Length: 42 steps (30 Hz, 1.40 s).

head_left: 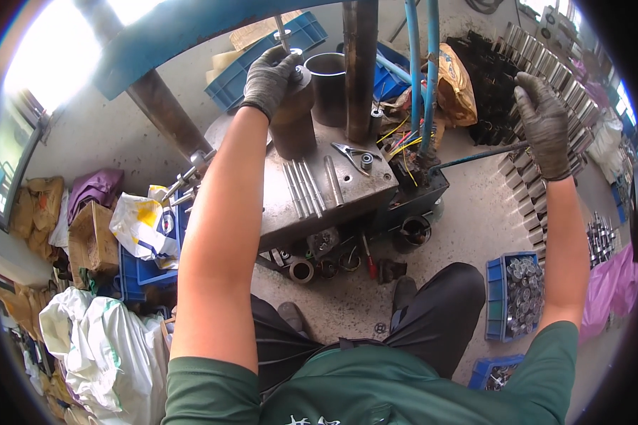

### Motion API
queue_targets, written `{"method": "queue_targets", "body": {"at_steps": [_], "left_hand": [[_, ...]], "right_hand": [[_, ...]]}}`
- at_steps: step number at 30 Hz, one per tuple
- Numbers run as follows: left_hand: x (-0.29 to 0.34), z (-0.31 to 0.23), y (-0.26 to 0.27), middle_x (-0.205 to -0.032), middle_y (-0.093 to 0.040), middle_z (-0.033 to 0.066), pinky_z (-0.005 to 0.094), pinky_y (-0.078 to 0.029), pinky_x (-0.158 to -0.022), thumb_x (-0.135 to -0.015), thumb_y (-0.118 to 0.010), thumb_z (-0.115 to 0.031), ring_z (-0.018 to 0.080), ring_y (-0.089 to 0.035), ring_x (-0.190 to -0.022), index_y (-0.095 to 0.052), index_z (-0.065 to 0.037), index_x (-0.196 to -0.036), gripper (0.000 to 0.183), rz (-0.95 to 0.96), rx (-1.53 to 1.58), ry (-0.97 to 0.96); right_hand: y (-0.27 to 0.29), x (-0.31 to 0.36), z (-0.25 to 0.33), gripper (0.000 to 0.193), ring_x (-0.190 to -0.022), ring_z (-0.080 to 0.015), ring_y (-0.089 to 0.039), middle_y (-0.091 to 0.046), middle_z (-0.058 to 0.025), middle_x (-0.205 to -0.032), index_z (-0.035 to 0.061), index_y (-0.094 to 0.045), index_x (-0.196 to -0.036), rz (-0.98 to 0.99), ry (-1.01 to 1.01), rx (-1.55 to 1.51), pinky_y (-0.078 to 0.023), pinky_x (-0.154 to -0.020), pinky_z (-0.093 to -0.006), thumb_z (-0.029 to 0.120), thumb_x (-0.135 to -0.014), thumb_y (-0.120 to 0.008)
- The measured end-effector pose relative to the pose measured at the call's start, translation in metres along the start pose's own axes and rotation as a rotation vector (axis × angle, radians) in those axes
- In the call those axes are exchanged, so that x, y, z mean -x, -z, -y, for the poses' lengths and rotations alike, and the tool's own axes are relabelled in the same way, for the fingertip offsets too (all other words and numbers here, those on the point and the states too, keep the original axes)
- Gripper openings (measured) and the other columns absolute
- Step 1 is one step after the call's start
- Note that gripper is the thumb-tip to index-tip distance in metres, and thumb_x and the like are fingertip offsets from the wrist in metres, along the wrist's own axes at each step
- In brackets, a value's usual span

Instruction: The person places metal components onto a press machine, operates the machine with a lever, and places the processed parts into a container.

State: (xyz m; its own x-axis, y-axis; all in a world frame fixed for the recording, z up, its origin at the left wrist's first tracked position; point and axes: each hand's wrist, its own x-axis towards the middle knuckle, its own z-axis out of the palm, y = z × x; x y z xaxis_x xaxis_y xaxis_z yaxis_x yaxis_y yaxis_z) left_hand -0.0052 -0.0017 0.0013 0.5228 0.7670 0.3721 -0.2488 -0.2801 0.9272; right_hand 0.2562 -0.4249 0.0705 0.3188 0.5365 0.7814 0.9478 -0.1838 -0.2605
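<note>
Green shirt (pixel 347 382) up close. Past it, the right hand (pixel 544 127) is held loosely open, lever (pixel 478 156) at its heel. Left hand (pixel 268 81): curled atop the steel cylinder (pixel 294 124), grip can't be told; should be cleared from the rod (pixel 282 32) above before pulling.

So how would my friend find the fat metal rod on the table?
Find the metal table in the picture's upper middle. Near its front edge lies a row of thin metal rods. The fat metal rod lies just right of them, thicker than each.
</note>
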Motion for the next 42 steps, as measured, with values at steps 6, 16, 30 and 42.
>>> {"method": "queue_targets", "body": {"at_steps": [6,16,30,42], "left_hand": [[-0.001,0.0,0.001,-0.085,-0.072,0.0023,0.0245,-0.058,-0.061,-0.094,-0.08,-0.019,0.008,-0.065,-0.066,-0.073,-0.004,-0.119,0.03,-0.011,-0.019,0.003],[-0.003,0.001,0.001,-0.093,-0.074,0.0039,0.0277,-0.063,-0.058,-0.094,-0.082,-0.018,0.0094,-0.066,-0.068,-0.07,-0.005,-0.126,0.037,-0.012,-0.012,0.058],[-0.008,0.008,0.003,-0.089,-0.075,0.0052,0.0277,-0.061,-0.061,-0.093,-0.084,-0.021,0.0096,-0.067,-0.069,-0.071,-0.004,-0.124,0.038,-0.021,-0.007,0.083],[-0.011,0.01,0.004,-0.085,-0.07,0.004,0.0274,-0.062,-0.063,-0.095,-0.079,-0.01,0.0114,-0.066,-0.068,-0.068,0.0,-0.122,0.03,-0.031,-0.067,0.112]], "right_hand": [[0.021,0.036,0.014,0.03,-0.104,-0.0225,-0.073,-0.074,-0.0175,-0.12,-0.0022,-0.069,-0.128,0.144,-0.016,0.02,-0.059,-0.094,-0.0334,0.011,-0.101,-0.066],[0.07,0.187,0.059,0.023,-0.093,-0.0388,-0.071,-0.074,-0.0171,-0.098,0.0073,-0.074,-0.105,1.157,-0.013,0.102,-0.057,-0.085,-0.0482,0.017,-0.085,-0.067],[0.069,0.165,0.06,0.024,-0.092,-0.0406,-0.072,-0.074,-0.02,-0.101,0.0063,-0.075,-0.108,1.134,-0.049,0.106,-0.058,-0.083,-0.0468,0.018,-0.087,-0.07],[0.043,0.107,0.047,0.022,-0.097,-0.0261,-0.074,-0.075,-0.0163,-0.108,-0.0006,-0.072,-0.117,0.318,-0.055,-0.061,-0.059,-0.088,-0.0355,0.004,-0.095,-0.068]]}}
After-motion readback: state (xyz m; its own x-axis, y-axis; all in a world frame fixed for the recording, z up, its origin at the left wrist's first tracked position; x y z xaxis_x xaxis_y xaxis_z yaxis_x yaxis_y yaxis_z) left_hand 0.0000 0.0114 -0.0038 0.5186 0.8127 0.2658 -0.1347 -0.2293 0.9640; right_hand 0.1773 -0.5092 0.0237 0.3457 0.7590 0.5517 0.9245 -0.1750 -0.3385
